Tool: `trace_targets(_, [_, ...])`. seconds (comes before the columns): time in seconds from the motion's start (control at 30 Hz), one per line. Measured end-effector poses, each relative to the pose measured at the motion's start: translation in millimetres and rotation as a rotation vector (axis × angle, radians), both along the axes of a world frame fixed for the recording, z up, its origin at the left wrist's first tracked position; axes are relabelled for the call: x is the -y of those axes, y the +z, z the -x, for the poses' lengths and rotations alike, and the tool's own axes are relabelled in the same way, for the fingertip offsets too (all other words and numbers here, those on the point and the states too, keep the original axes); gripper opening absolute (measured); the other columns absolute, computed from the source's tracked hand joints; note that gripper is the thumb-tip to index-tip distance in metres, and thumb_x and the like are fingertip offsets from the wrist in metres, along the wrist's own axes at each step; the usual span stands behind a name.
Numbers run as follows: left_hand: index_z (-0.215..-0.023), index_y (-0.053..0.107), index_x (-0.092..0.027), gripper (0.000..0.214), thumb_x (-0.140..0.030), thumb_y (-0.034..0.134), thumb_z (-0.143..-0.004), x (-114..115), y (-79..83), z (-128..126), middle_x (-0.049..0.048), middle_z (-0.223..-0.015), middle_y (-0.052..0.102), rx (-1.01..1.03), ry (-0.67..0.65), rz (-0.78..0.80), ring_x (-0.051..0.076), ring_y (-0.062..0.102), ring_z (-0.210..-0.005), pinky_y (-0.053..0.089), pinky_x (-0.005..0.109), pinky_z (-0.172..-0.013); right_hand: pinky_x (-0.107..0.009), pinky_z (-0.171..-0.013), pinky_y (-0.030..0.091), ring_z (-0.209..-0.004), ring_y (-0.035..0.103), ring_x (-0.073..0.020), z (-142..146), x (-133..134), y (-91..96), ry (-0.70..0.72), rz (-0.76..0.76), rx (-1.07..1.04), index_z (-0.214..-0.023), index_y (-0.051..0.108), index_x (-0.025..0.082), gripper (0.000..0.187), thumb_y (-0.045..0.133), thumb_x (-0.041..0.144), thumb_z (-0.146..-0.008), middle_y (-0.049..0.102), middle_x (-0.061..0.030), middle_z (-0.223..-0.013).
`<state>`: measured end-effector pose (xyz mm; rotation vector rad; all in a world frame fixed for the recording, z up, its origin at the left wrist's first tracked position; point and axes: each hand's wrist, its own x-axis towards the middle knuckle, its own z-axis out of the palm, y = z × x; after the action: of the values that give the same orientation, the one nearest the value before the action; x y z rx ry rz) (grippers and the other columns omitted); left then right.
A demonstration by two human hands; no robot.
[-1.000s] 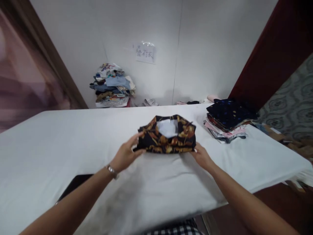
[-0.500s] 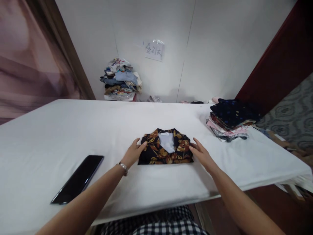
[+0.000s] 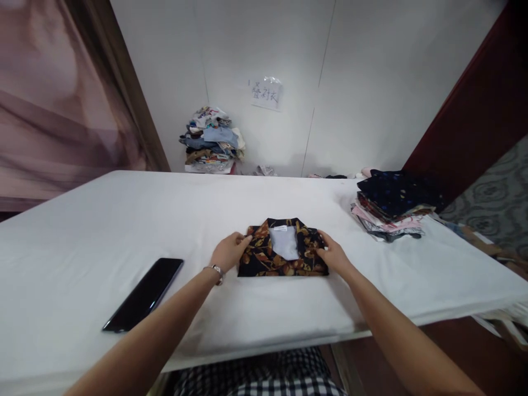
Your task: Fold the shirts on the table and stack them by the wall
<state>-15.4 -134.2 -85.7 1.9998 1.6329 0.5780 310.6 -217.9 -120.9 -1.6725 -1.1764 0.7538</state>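
Note:
A folded shirt (image 3: 264, 258), black with brown and gold flowers, lies on the white-covered table (image 3: 165, 214) with its collar at the far side. Pale lining and a white label show inside the neck opening. At the shirt's left edge, my left hand (image 3: 229, 252) pinches the cloth between thumb and fingers; a bracelet (image 3: 218, 272) circles that wrist. My right hand (image 3: 333, 255) grips the right edge in the same way, its fingers partly hidden behind the fabric.
A black phone-like device (image 3: 144, 294) lies left of my left forearm. Folded clothes are stacked (image 3: 390, 206) at the table's right. Beyond the far edge stands a taller clothes pile (image 3: 212, 140), below a paper sign (image 3: 266, 94) on the wall. A curtain (image 3: 61, 104) hangs at left.
Both hands have closed onto the shirt's side edges, where before the fingers were more spread. The shirt's sides look straighter. The whole view has shifted slightly.

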Motion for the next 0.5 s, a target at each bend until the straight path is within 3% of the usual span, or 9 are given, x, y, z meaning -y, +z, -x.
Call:
trace_targets(0.17, [-0.103, 0.068, -0.017, 0.043, -0.053, 0.054, -0.084, -41.6, 17.0, -38.4, 0.0123, -0.121, 0.069, -0.029, -0.013, -0.031, 0.028, 0.062, -0.114, 0.046, 0.034, -0.093, -0.041, -0.102, 0.044, -0.118, 0.06, -0.0282, 6.6, -47.0, 28.8, -0.048, 0.099, 0.268, -0.138, 0.054, 0.016, 0.063, 0.061, 0.043, -0.081, 0.06, -0.0149, -0.135])
trace_targets(0.23, [-0.104, 0.069, -0.017, 0.038, -0.046, 0.061, -0.081, -53.9, 15.4, -57.2, 0.0119, -0.114, 0.072, -0.005, -0.021, 0.008, 0.027, 0.064, -0.109, 0.048, 0.032, -0.089, -0.039, -0.097, 0.046, -0.109, 0.064, -0.0283, 13.3, -64.9, 34.8, -0.024, 0.141, 0.327, -0.132, 0.059, 0.013, 0.058, 0.064, 0.039, -0.08, 0.068, -0.016, -0.121])
trace_targets(0.33, [-0.093, 0.071, -0.018, 0.021, -0.033, 0.063, -0.081, -61.7, 12.0, -72.5, 0.0074, -0.094, 0.076, 0.063, -0.028, 0.031, 0.021, 0.069, -0.091, 0.051, 0.027, -0.077, -0.035, -0.089, 0.049, -0.093, 0.069, -0.0246, 18.7, -77.0, 34.8, -0.001, 0.101, 0.355, -0.115, 0.07, 0.014, 0.041, 0.065, 0.025, -0.076, 0.075, -0.0107, -0.096])
trace_targets(0.5, [-0.087, 0.07, -0.018, 0.026, -0.037, 0.053, -0.089, -63.5, 14.2, -66.1, 0.0047, -0.085, 0.076, 0.185, -0.023, 0.023, 0.016, 0.069, -0.077, 0.051, 0.023, -0.068, -0.03, -0.077, 0.052, -0.082, 0.068, -0.0198, 9.6, -71.8, 23.3, 0.011, -0.063, 0.246, -0.099, 0.074, 0.018, 0.03, 0.052, 0.029, -0.082, 0.075, -0.0049, -0.089])
